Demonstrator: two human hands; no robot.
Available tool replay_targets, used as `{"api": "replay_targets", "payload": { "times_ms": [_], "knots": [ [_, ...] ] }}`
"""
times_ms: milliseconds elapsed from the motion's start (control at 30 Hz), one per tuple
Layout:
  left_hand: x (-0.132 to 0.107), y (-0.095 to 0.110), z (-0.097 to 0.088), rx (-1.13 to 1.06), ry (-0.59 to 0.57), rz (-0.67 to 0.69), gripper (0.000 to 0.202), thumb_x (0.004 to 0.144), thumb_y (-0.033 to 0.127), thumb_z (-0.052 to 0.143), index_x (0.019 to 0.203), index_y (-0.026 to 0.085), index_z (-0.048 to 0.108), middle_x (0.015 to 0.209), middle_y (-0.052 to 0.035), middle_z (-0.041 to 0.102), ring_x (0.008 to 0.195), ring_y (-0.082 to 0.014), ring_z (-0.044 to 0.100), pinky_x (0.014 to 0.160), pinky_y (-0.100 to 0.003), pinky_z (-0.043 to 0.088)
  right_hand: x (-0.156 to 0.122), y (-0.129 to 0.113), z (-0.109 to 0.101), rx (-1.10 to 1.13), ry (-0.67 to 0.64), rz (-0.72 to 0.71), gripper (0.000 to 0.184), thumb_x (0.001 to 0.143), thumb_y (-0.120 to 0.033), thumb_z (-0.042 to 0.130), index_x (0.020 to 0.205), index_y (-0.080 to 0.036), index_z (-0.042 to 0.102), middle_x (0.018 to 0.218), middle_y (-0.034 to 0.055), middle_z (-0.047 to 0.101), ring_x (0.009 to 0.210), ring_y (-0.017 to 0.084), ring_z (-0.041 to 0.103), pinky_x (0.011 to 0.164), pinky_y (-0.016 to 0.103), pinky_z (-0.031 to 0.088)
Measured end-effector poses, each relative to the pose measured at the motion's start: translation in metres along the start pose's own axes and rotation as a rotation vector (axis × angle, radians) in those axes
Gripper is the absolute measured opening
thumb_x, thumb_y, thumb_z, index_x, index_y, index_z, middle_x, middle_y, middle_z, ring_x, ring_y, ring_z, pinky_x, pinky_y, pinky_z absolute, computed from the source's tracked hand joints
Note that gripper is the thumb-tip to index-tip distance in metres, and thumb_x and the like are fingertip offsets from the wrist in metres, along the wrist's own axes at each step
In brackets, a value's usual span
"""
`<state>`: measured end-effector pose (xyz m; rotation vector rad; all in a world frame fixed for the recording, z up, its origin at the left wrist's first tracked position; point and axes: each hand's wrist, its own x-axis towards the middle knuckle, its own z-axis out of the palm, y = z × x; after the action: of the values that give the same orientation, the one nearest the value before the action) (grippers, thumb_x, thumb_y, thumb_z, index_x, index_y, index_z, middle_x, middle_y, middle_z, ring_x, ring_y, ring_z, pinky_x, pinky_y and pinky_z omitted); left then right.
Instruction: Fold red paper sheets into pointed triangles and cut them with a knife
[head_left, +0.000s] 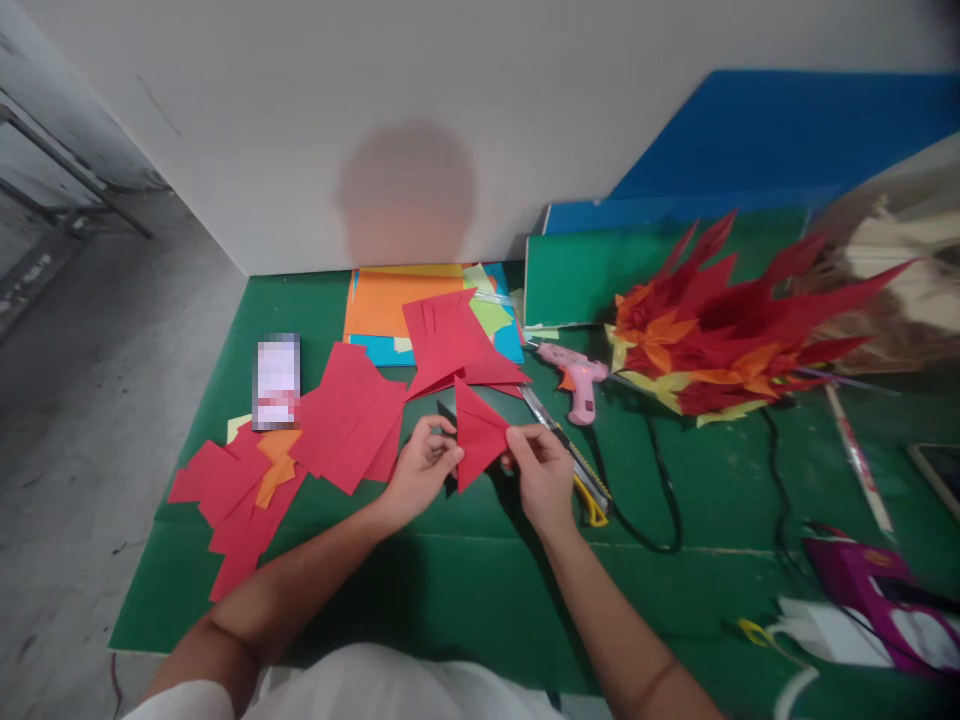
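Note:
Between my hands, raised a little over the green table, is a folded piece of red paper (478,440) with a pointed top and a crease across it. My left hand (424,468) pinches its left edge between thumb and fingers. On the right corner, my right hand (540,472) grips the same paper, its fingertips partly hidden behind it. Just beyond lie more red paper sheets (448,335). To the left of my left hand spreads a pile of cut red paper pieces (352,415), with small orange paper strips (277,465) on top.
A pink glue gun (576,375) with a black cord lies right of centre, near a box cutter (559,435) and yellow-handled scissors (594,502). A red-orange paper flame shape (720,350) stands at right. A phone (276,382) lies left. Coloured sheets (409,300) rest by the wall.

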<state>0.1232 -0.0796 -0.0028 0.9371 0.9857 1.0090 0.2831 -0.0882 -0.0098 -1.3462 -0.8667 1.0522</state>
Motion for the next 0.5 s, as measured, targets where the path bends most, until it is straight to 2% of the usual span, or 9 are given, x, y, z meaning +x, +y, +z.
{"api": "replay_targets", "payload": {
  "times_ms": [133,233,400,500],
  "knots": [
    [0.0002,-0.0014,-0.002,0.151,0.049,0.079,0.023,0.075,0.034,0.07,0.088,0.018,0.061,0.082,-0.0005,0.063,0.073,-0.0103,0.058,0.071,-0.023,0.048,-0.0014,-0.0032,0.0017,-0.011,-0.071,-0.003,0.029,0.076,-0.045,0.07,0.07,-0.019,0.059,0.052,-0.0051,0.054,0.045,0.009,0.05,0.046,0.022,0.043],
    [0.0016,0.0017,-0.0037,0.227,0.075,0.081,0.022,0.074,0.034,0.069,0.088,0.018,0.07,0.089,-0.0047,0.068,0.077,-0.0144,0.062,0.073,-0.027,0.052,-0.0032,-0.0063,0.0033,-0.034,-0.109,0.0,0.029,0.076,-0.045,0.07,0.069,-0.019,0.06,0.051,-0.0052,0.053,0.044,0.01,0.05,0.046,0.023,0.044],
    [0.0029,0.0069,-0.0069,0.205,0.077,0.007,0.026,0.075,0.037,0.069,0.093,0.019,0.075,0.095,-0.0067,0.074,0.09,-0.0204,0.067,0.086,-0.034,0.053,-0.0029,-0.0056,0.0023,-0.025,-0.102,0.012,0.027,0.076,-0.043,0.07,0.069,-0.019,0.06,0.051,-0.0056,0.053,0.044,0.009,0.05,0.046,0.022,0.043],
    [0.0029,0.0062,-0.0089,0.136,0.059,-0.062,0.03,0.076,0.04,0.068,0.094,0.018,0.075,0.098,-0.007,0.075,0.091,-0.0211,0.068,0.087,-0.035,0.053,-0.0028,-0.0048,0.0015,-0.012,-0.115,0.01,0.026,0.076,-0.042,0.07,0.068,-0.019,0.06,0.051,-0.0056,0.053,0.044,0.009,0.049,0.046,0.022,0.042]
  ]
}}
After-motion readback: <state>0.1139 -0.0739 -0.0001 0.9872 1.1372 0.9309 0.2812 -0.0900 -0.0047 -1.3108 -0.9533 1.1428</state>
